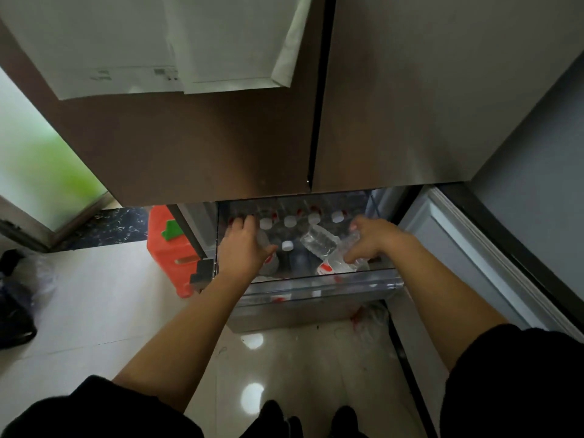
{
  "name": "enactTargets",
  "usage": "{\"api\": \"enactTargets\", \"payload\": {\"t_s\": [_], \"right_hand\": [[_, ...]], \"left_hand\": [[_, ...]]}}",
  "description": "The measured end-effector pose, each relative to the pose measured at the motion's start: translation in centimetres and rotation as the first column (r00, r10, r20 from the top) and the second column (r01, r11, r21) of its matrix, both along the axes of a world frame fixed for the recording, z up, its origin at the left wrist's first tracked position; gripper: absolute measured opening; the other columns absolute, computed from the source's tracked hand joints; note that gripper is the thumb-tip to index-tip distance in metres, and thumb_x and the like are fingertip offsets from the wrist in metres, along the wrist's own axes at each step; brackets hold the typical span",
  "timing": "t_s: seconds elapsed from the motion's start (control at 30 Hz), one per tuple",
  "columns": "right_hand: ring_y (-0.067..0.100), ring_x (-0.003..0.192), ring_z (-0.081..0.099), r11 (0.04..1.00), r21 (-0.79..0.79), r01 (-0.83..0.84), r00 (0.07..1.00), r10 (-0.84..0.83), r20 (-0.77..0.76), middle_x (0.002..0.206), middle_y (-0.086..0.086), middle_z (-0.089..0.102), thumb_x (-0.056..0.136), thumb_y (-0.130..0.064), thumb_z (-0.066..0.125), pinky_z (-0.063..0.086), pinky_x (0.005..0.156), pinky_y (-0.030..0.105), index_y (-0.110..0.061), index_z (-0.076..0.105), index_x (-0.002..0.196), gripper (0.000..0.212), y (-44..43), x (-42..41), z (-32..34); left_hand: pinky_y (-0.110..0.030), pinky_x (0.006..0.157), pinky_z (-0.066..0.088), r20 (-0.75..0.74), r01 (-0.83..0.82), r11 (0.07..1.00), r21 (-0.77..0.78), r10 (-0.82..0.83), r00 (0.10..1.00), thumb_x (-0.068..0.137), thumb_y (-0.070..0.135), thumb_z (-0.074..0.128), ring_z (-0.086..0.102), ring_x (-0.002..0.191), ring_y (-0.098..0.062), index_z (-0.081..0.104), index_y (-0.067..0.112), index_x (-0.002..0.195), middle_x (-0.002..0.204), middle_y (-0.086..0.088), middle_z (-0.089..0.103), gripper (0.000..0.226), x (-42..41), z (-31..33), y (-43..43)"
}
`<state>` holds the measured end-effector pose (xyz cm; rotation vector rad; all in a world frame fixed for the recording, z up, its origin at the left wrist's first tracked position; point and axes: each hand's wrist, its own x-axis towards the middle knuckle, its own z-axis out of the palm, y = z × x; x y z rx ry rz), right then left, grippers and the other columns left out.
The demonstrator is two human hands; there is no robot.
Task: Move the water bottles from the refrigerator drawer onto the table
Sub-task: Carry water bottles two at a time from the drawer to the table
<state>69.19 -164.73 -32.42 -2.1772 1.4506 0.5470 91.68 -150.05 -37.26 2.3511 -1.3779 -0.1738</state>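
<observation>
- Two bare hands reaching out of black sleeves into the open refrigerator drawer [316, 281], a clear hard-plastic bin with a smooth see-through front wall, pulled out beneath the closed doors.
- Held in the drawer: water bottles [289, 221] of clear ribbed plastic with round white screw caps and red labels. One row standing upright along the back, and a middle bottle [287, 245] upright nearer the front.
- Left hand [241, 245] at the drawer's left side, fingers and thumb curled round the top of the left bottle [272, 263], its cap hidden under the palm.
- Right hand [369, 237] at the drawer's right side, fingers wrapped round the tilted bottle [335, 263], red-labelled end down by the front wall.
- Lying bottle [319, 240] on its side just beside the tilted one; touching or apart, cannot tell.
- Refrigerator doors [221, 147] above: flat, brownish brushed metal, split by a dark vertical seam.
- White paper sheets [142, 42] hanging flat on the left door.
- Orange-red plastic stool [164, 251], boxy, with a green piece on top, standing on the floor just left of the drawer.
- Floor [110, 311] of pale glossy tiles, spotted with round light reflections.
- Crumpled clear plastic bag [369, 317] on the tiles under the drawer's right corner.
- Dark bag [15, 311] at the far left edge.
</observation>
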Motion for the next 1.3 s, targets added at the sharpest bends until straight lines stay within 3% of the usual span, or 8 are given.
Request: {"api": "enactTargets", "payload": {"t_s": [0.07,0.13,0.23,0.47,0.67,0.93,1.1,1.3], "right_hand": [[0.022,0.109,0.059,0.991,-0.023,-0.134,0.982,0.130,-0.140,0.132,-0.002,0.055,0.061,-0.051,0.078,0.053,0.087,0.036,-0.026,0.057,0.130,0.076,-0.3,0.9,0.6],[0.021,0.104,0.061,0.975,-0.045,-0.219,0.945,0.201,-0.258,0.121,-0.004,0.061,0.059,-0.063,0.079,0.049,0.076,0.033,-0.024,0.063,0.119,0.073,-0.8,2.0,0.8],[0.022,0.101,0.064,0.959,0.001,-0.284,0.894,0.265,-0.362,0.113,-0.002,0.066,0.059,-0.068,0.080,0.053,0.083,0.034,-0.020,0.064,0.116,0.077,-1.2,3.6,-1.1],[0.025,0.116,0.058,0.930,0.052,-0.363,0.882,0.361,-0.302,0.133,0.002,0.060,0.054,-0.091,0.060,0.045,0.091,0.039,-0.023,0.049,0.140,0.110,-1.3,5.0,-5.7],[0.021,0.109,0.061,0.899,-0.012,-0.437,0.860,0.414,-0.297,0.123,0.000,0.065,0.057,-0.085,0.069,0.039,0.077,0.035,-0.024,0.052,0.133,0.098,-1.3,5.2,-6.8],[0.022,0.106,0.061,0.915,-0.105,-0.390,0.921,0.387,-0.047,0.120,0.001,0.067,0.064,-0.092,0.054,0.045,0.079,0.034,-0.028,0.055,0.131,0.093,-2.0,2.1,-5.0],[0.023,0.108,0.061,0.959,-0.184,-0.216,0.929,0.260,0.263,0.124,0.005,0.062,0.073,-0.062,0.075,0.050,0.082,0.035,-0.019,0.050,0.124,0.071,-1.3,-1.3,-4.2],[0.019,0.114,0.058,0.991,-0.106,-0.081,0.808,0.127,0.576,0.134,0.000,0.057,0.072,-0.046,0.084,0.050,0.091,0.032,-0.027,0.043,0.133,0.076,0.6,-3.1,-4.1]], "left_hand": [[-0.044,0.079,0.048,-0.113,-0.038,0.996,-0.076,0.029,0.993,0.067,0.037,0.088,0.056,0.103,-0.036,0.051,0.007,0.116,0.111,-0.015,0.059,0.068,-0.4,-0.6,0.0],[-0.044,0.081,0.050,-0.230,-0.109,0.985,-0.135,0.076,0.970,0.068,0.033,0.089,0.055,0.104,-0.033,0.049,0.009,0.118,0.112,-0.013,0.059,0.068,-0.8,-1.1,-0.2],[-0.040,0.088,0.048,-0.353,-0.231,0.956,-0.181,0.156,0.922,0.070,0.029,0.088,0.054,0.114,-0.032,0.044,0.010,0.127,0.121,-0.014,0.057,0.075,-1.3,-1.6,-0.6],[-0.048,0.091,0.053,-0.418,-0.236,0.964,-0.121,0.166,0.893,0.078,0.040,0.080,0.058,0.115,-0.031,0.035,0.020,0.131,0.125,-0.010,0.059,0.072,-1.1,-3.3,-1.1],[-0.049,0.101,0.050,-0.548,-0.299,0.950,-0.091,0.202,0.811,0.083,0.046,0.073,0.058,0.120,-0.027,0.030,0.027,0.140,0.135,-0.003,0.056,0.073,-1.0,-4.0,-1.2],[-0.048,0.099,0.050,-0.515,-0.302,0.952,-0.053,0.233,0.825,0.081,0.036,0.078,0.058,0.118,-0.034,0.027,0.023,0.141,0.134,-0.009,0.056,0.080,-1.4,-3.3,-1.6],[-0.042,0.100,0.048,-0.508,-0.324,0.943,-0.082,0.240,0.827,0.080,0.033,0.079,0.058,0.120,-0.032,0.031,0.020,0.142,0.134,-0.009,0.058,0.080,-2.5,-2.3,-0.8],[-0.041,0.098,0.052,-0.510,-0.434,0.863,-0.258,0.260,0.820,0.078,0.036,0.081,0.059,0.115,-0.018,0.039,0.037,0.129,0.125,0.006,0.060,0.066,-5.0,0.3,1.0]]}}
